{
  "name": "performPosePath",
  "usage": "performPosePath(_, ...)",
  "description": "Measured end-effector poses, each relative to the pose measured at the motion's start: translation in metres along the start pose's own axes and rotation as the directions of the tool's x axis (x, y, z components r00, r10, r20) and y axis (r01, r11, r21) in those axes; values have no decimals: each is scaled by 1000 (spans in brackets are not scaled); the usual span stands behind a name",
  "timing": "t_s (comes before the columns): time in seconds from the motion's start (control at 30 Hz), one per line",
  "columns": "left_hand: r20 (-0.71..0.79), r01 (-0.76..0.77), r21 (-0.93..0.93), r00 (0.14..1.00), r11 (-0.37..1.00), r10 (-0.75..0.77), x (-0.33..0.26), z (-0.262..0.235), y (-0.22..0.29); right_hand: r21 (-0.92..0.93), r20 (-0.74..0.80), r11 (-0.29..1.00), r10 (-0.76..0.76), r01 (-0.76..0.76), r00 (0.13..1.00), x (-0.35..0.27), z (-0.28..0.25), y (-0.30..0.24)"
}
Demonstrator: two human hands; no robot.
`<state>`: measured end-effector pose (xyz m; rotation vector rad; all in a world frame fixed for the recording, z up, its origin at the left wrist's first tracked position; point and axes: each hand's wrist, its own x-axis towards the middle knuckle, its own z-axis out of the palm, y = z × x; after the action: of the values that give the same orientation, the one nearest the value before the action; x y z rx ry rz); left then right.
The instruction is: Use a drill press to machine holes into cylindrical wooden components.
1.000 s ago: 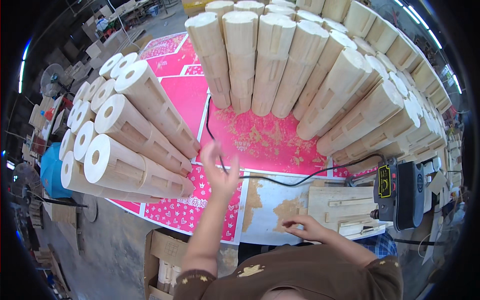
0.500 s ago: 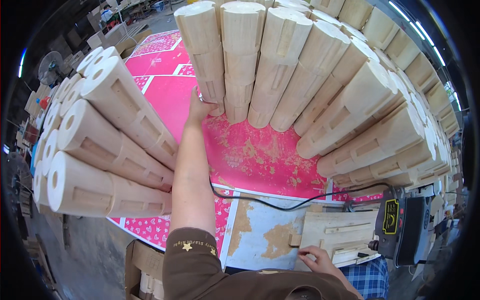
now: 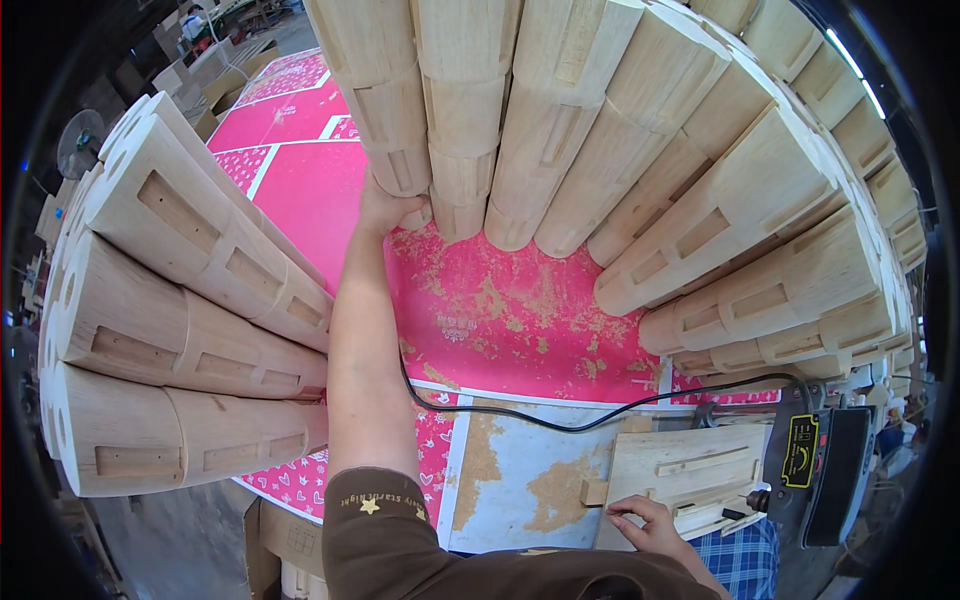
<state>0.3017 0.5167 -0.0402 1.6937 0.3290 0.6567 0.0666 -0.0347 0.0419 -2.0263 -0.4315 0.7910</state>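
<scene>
My left hand [image 3: 384,207] reaches forward and grips the foot of the nearest pale wooden cylinder stack [image 3: 388,110], thumb pointing right. The stack's rounded lower edge shows just above the thumb, and part of another wooden piece shows below it. Most of the fingers are hidden behind the stack. My right hand [image 3: 645,522] is closed, thumb and fingertips together, over the front of a pale wooden board [image 3: 690,455] with strips on it. Whether anything is pinched there cannot be made out. Beside its fingertips sits a small wood block [image 3: 594,492] with a thin dark pin.
Tall wooden cylinder stacks curve round the back and right; more cylinders with slots [image 3: 190,350] lean at left. Sawdust lies on the pink sheet [image 3: 480,330]. A black cable [image 3: 560,425] runs to a dark machine [image 3: 830,470] at right. A cardboard box [image 3: 290,535] stands below left.
The view has shifted nearer the stacks. The stack at my left hand now shows its lower edge above the thumb, with wood visible beneath. My right hand stays near the board, fingers drawn closer together.
</scene>
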Motion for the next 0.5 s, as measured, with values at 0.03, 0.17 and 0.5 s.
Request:
performPosePath(0.03,-33,-29,46,999,999,30,-1,-2,-4,2,5,1000,-1,1,1000,2,-1,-2)
performPosePath(0.17,-102,-31,89,994,996,40,-15,0,0,4,-8,999,-36,36,999,1,-4,-8)
performPosePath(0.5,-49,10,174,999,985,-1,-105,4,16,64,28,993,-100,98,995,-5,-3,-15)
